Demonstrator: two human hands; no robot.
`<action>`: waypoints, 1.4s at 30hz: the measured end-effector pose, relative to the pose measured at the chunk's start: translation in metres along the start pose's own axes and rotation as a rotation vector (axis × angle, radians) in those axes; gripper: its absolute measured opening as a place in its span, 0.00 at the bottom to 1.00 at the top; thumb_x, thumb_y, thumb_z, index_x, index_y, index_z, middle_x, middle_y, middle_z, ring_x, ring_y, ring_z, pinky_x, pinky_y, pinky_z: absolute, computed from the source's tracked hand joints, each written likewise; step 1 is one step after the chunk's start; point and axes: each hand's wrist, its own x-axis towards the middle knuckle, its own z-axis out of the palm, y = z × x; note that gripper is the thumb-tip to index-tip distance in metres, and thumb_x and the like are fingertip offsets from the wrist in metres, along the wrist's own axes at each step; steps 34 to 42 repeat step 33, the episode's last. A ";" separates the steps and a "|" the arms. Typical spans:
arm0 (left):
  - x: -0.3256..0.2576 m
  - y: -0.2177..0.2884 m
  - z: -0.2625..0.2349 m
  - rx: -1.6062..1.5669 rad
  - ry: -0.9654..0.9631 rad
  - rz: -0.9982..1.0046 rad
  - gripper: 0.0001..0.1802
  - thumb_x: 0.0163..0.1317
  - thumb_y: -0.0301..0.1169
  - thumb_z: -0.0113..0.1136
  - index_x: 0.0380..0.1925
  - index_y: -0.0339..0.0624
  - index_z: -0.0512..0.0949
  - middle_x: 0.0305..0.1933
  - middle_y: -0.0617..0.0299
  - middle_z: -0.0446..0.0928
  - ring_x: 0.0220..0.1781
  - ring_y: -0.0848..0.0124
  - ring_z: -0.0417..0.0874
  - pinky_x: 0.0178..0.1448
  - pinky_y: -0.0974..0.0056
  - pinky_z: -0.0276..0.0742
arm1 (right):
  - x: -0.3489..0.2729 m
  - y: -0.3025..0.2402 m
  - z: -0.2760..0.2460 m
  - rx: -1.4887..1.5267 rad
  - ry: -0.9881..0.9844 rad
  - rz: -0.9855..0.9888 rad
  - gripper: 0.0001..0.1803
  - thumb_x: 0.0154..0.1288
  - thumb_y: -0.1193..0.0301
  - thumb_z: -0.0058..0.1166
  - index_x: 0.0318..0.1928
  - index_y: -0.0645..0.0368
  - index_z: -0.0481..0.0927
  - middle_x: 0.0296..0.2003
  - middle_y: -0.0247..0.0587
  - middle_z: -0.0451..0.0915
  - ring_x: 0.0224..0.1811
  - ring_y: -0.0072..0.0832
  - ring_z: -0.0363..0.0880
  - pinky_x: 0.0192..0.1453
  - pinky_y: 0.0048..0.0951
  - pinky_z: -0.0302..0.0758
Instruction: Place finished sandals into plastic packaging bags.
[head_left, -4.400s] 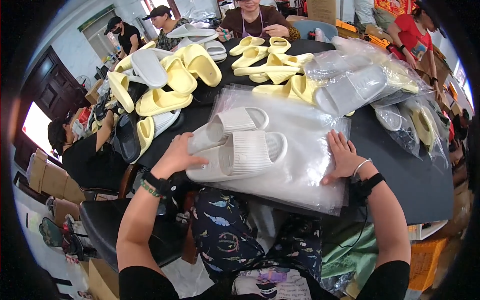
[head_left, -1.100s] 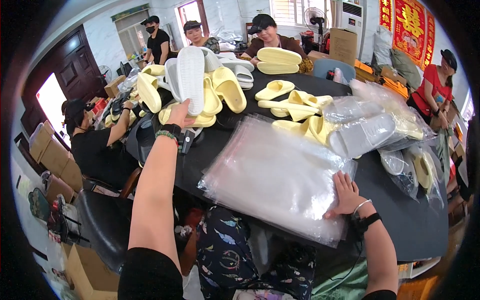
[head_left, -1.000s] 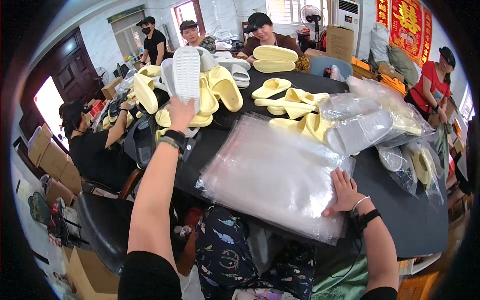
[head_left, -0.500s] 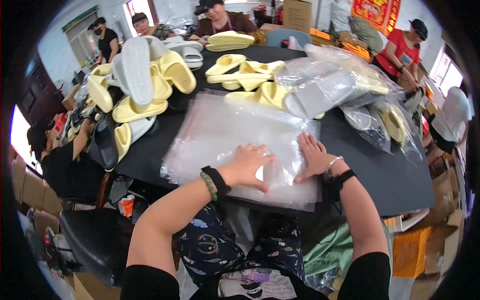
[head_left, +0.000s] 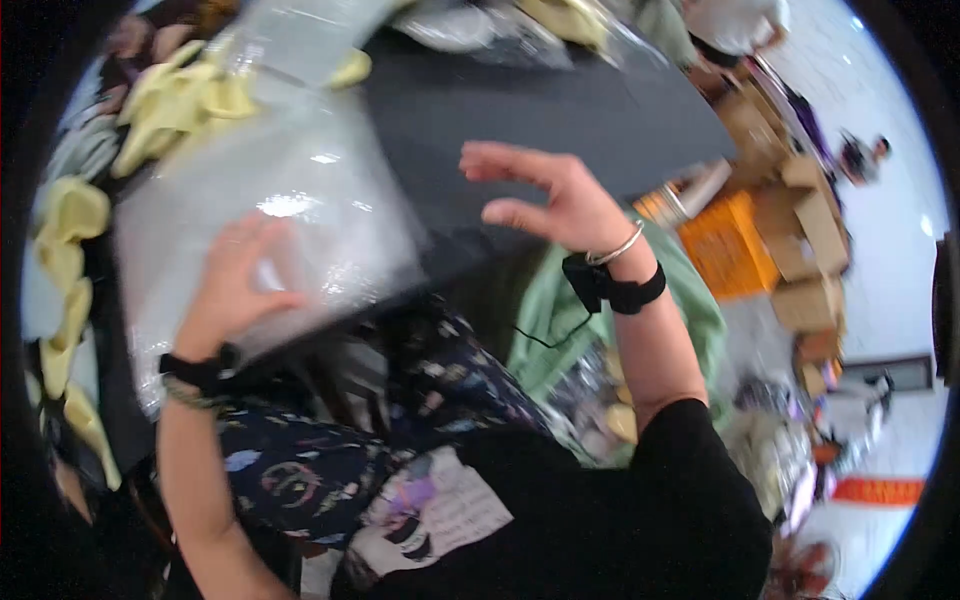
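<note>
My left hand (head_left: 235,285) lies flat on a stack of clear plastic bags (head_left: 300,190) at the near edge of the black table (head_left: 520,100), fingers spread. My right hand (head_left: 545,200) hovers above the table edge to the right of the bags, fingers apart and curled, holding nothing. Yellow foam slippers (head_left: 180,100) lie just beyond the bags at the upper left. The view is tilted and blurred.
More yellow slippers (head_left: 65,300) run along the left rim. Bagged slippers (head_left: 560,20) sit at the table's far side. A green cloth (head_left: 560,320) lies by my lap. Orange crates (head_left: 725,240) and cardboard boxes (head_left: 810,230) stand on the floor at right, with people beyond.
The view has swung sharply right and down. My right hand has lifted off the bags and moved right; my left hand stays pressed on them.
</note>
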 end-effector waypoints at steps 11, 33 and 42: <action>0.012 -0.020 0.004 0.128 -0.151 0.049 0.52 0.49 0.59 0.65 0.70 0.43 0.62 0.75 0.48 0.58 0.76 0.53 0.57 0.78 0.52 0.49 | -0.385 0.164 -0.022 0.119 0.570 1.118 0.23 0.69 0.65 0.58 0.58 0.66 0.75 0.41 0.40 0.84 0.38 0.26 0.82 0.47 0.27 0.79; 0.009 -0.033 -0.001 0.377 -0.264 0.050 0.58 0.51 0.75 0.52 0.72 0.43 0.58 0.76 0.51 0.55 0.79 0.56 0.51 0.80 0.51 0.44 | -0.589 0.249 -0.044 0.910 1.902 0.904 0.32 0.63 0.49 0.60 0.62 0.53 0.72 0.59 0.44 0.74 0.61 0.41 0.72 0.62 0.48 0.72; 0.009 -0.033 -0.001 0.377 -0.264 0.050 0.58 0.51 0.75 0.52 0.72 0.43 0.58 0.76 0.51 0.55 0.79 0.56 0.51 0.80 0.51 0.44 | -0.589 0.249 -0.044 0.910 1.902 0.904 0.32 0.63 0.49 0.60 0.62 0.53 0.72 0.59 0.44 0.74 0.61 0.41 0.72 0.62 0.48 0.72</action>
